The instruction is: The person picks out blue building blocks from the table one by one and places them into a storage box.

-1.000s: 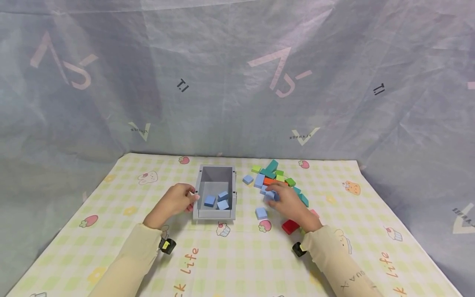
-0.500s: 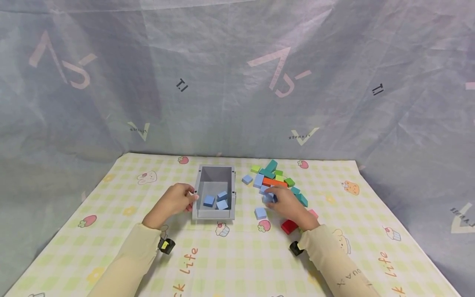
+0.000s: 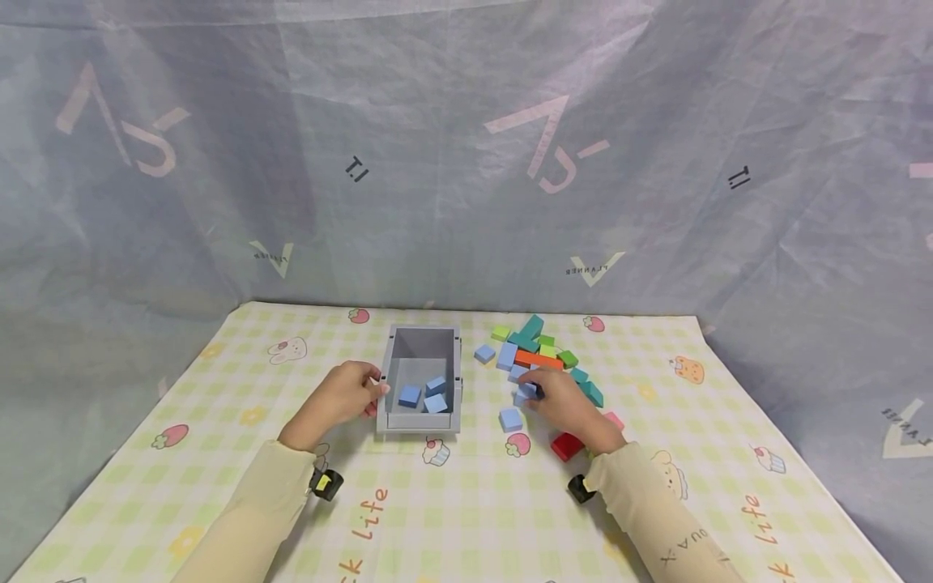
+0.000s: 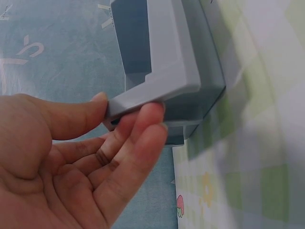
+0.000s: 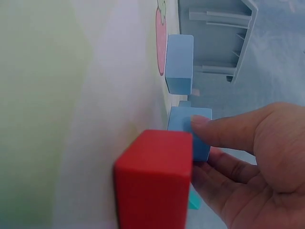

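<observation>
In the head view my left hand (image 3: 344, 398) pinches the left rim of a grey plastic box (image 3: 419, 421). The left wrist view shows the thumb on top of that rim (image 4: 174, 78) and the fingers beneath it. Three blue blocks lie inside, one of them a darker blue block (image 3: 410, 396). To the right of the box, my right hand (image 3: 568, 401) pinches a light blue block (image 3: 522, 395) at the near side of a block pile. In the right wrist view the thumb lies on this blue block (image 5: 180, 119), with fingers behind it.
A loose light blue block (image 3: 511, 419) lies nearer me, and another blue block (image 3: 484, 353) sits between box and pile. The pile holds an orange-red block (image 3: 538, 359), teal blocks (image 3: 530, 328) and several green ones. A red block (image 3: 566, 446) lies by the right wrist.
My right hand and the light blue block have shifted slightly toward me, away from the pile. The left hand stays on the box rim.
</observation>
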